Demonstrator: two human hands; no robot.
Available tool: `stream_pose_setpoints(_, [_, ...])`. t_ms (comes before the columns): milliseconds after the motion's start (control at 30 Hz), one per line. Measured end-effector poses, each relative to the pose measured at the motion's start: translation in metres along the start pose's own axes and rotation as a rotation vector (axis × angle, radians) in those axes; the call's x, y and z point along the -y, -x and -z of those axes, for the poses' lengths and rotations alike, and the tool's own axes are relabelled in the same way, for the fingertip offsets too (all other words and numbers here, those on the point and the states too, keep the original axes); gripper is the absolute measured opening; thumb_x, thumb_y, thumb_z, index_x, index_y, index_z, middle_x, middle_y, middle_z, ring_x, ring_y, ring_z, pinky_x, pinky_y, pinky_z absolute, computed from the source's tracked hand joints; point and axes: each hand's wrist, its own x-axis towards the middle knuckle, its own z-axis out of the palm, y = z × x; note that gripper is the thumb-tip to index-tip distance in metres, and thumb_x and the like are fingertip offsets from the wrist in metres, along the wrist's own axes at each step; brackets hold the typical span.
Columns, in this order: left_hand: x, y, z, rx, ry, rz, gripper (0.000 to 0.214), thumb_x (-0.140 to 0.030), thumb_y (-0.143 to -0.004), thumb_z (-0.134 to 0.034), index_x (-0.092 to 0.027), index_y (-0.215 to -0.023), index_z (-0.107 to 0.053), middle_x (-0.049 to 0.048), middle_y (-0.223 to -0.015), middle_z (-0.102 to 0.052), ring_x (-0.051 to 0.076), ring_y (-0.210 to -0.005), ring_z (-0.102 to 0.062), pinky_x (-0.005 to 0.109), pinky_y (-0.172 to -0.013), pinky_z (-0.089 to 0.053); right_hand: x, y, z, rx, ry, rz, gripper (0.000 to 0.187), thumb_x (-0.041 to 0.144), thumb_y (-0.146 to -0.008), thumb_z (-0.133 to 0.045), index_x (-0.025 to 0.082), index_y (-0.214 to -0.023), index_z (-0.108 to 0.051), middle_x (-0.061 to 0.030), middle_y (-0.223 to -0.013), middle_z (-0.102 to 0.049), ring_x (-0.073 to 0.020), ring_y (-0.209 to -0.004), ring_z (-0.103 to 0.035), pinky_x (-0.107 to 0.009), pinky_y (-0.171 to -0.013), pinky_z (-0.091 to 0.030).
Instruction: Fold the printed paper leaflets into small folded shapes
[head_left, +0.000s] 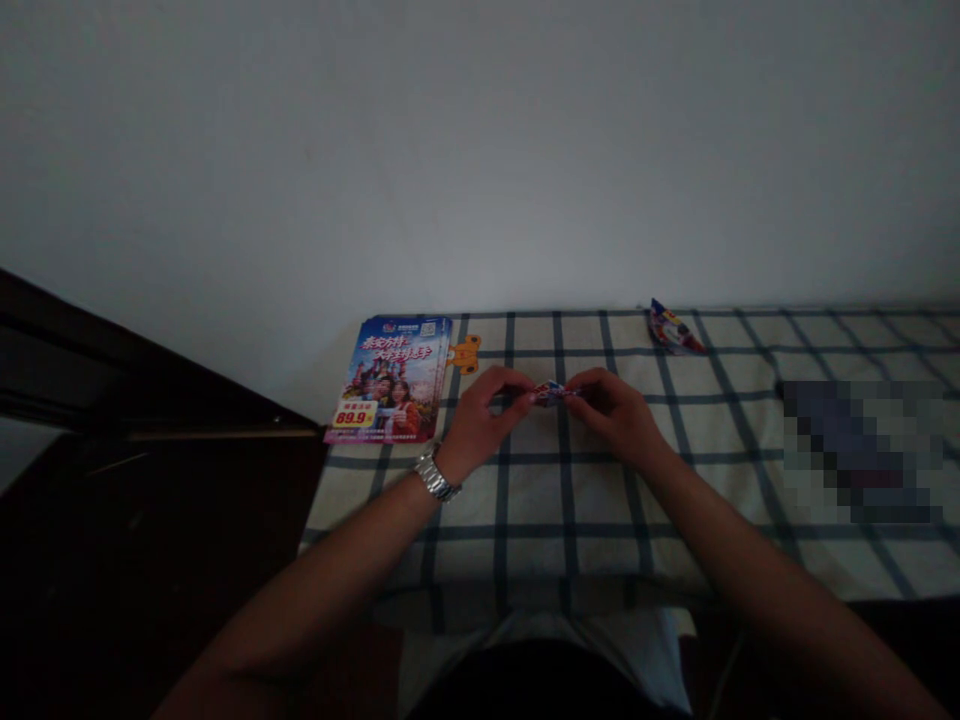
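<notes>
Between my two hands is a small piece of folded printed paper [551, 391], colored red, white and blue, held just above the checked cloth. My left hand [487, 415], with a metal watch on its wrist, pinches its left end between thumb and fingers. At the right end, the thumb and fingers of my right hand [616, 412] are closed on the same paper. The fingertips hide part of it. To the left of my left hand lies a stack of printed flyers [394, 380], with a colorful cover and "69.9" on it.
A checked cloth [529, 510] covers the table. Toward the back right, near the wall [480, 150], sits another folded printed paper piece [675, 330]. An orange bear figure [465, 354] shows beside the flyers. A blurred-out dark object [847, 440] lies at the right.
</notes>
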Motion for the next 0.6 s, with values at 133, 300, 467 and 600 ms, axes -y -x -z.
stream_pose_setpoints(133, [-0.001, -0.002, 0.004, 0.004, -0.118, -0.103, 0.006, -0.024, -0.095, -0.066, -0.021, -0.1, -0.069, 0.0024, -0.099, -0.067, 0.016, -0.097, -0.063, 0.033, -0.092, -0.052, -0.005, -0.001, 0.003, 0.03, 0.046, 0.049, 0.015, 0.035, -0.092, -0.07, 0.025, -0.103, -0.067, -0.0038, -0.1, -0.071, -0.0203, -0.091, -0.069, -0.035, -0.082, -0.058])
stream_pose_setpoints(300, [0.004, -0.003, 0.006, 0.071, -0.227, -0.13, 0.015, -0.018, -0.093, -0.067, -0.023, -0.106, -0.072, 0.0035, -0.107, -0.064, 0.018, -0.104, -0.062, 0.036, -0.096, -0.05, -0.009, -0.005, 0.005, 0.02, 0.164, 0.15, 0.014, 0.027, -0.091, -0.07, 0.025, -0.104, -0.067, -0.0051, -0.105, -0.071, -0.0224, -0.098, -0.07, -0.038, -0.087, -0.059])
stream_pose_setpoints(467, [0.009, -0.002, 0.004, 0.137, -0.323, -0.133, 0.023, -0.013, -0.088, -0.068, -0.025, -0.107, -0.072, 0.004, -0.113, -0.063, 0.021, -0.11, -0.059, 0.041, -0.102, -0.048, -0.007, -0.007, 0.008, 0.056, 0.307, 0.246, 0.016, 0.019, -0.088, -0.07, 0.025, -0.103, -0.069, -0.0062, -0.109, -0.072, -0.0241, -0.103, -0.07, -0.041, -0.091, -0.059])
stream_pose_setpoints(600, [0.01, 0.0, 0.003, 0.214, -0.37, -0.13, 0.034, -0.007, -0.082, -0.068, -0.026, -0.111, -0.071, 0.0037, -0.12, -0.062, 0.023, -0.114, -0.057, 0.043, -0.104, -0.048, -0.008, -0.007, 0.01, 0.081, 0.364, 0.252, 0.017, 0.018, -0.088, -0.07, 0.026, -0.104, -0.071, -0.006, -0.111, -0.072, -0.024, -0.105, -0.07, -0.042, -0.095, -0.058])
